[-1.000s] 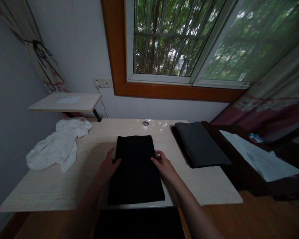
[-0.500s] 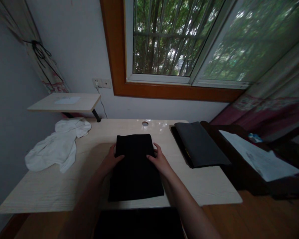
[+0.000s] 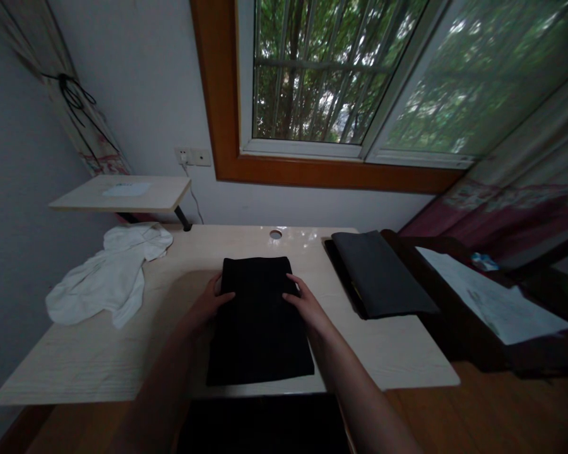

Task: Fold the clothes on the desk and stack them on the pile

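Note:
A folded black cloth (image 3: 262,334), neat and roughly rectangular, lies near the front middle of the table; its exact kind does not show. My left hand (image 3: 214,302) holds its left edge, thumb on top and the other fingers partly hidden at the side. On the opposite edge, my right hand (image 3: 305,302) has its thumb resting over the cloth and its fingers along the side.
Folded dark grey and black cloths (image 3: 381,274) lie at the table's right. A crumpled white cloth (image 3: 108,271) sits at the left, below a small raised shelf (image 3: 161,195). The pale table (image 3: 246,239) has a round hole at the back.
The black cloth has shifted very slightly right and toward me, with both hands staying at its sides. My right fingers have moved a little on its edge.

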Available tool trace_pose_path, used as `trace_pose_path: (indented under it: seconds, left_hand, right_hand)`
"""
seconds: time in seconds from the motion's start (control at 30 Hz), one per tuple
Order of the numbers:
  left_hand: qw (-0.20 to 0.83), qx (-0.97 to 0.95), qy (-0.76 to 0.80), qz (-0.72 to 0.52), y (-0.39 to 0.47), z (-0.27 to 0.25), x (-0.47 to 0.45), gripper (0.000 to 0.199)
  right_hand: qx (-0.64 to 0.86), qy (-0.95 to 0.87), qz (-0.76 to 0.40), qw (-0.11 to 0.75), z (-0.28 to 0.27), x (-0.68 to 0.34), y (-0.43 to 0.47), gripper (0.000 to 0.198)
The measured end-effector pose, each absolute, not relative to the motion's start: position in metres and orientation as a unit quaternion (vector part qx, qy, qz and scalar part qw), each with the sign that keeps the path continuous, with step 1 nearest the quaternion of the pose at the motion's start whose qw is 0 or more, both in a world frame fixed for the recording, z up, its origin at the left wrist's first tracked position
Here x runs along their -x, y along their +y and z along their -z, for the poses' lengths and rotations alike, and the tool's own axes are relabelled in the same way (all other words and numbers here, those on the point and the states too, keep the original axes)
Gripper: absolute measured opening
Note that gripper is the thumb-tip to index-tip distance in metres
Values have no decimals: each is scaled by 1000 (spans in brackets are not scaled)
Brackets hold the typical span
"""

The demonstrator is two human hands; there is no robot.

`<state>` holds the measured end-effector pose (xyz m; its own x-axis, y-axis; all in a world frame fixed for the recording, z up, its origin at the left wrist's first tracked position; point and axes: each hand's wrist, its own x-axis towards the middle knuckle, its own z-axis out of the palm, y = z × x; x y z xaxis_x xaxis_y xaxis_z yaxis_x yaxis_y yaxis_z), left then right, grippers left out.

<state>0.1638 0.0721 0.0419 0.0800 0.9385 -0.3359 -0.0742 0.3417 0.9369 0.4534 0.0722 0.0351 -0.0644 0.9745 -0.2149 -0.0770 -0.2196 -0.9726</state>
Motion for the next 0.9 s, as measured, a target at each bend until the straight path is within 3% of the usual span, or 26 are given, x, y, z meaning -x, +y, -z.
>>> trace_pose_path:
  seconds: [0.27,0.5,0.57,0.67,0.8,0.9]
  left_hand:
    - [562,-469,565,-380,89,-66,-162,98]
    - [471,-563,524,-432,125,-144,-163,102]
    - [434,-586,495,-472,127,-161,-163,105]
    - [387,-606,497,-486,119,-158,-158,104]
    - [361,-656,558,-359,90,-105,-143,91]
    - [372,-693,550,-282,63,-64,-131,92]
  right_hand:
    - [510,-512,-530,445,-59,-471,93,44]
    - [495,-585,-394,507,-119,-475,137,36]
    - [466,-603,-362,537,-134,-476,140,40]
    - [444,-621,-351,542,-136,-481,135,62]
    - [465,-655,-389,452,-96,-493,115,73]
    - [475,-662,-420,400,-57,-500,90,81]
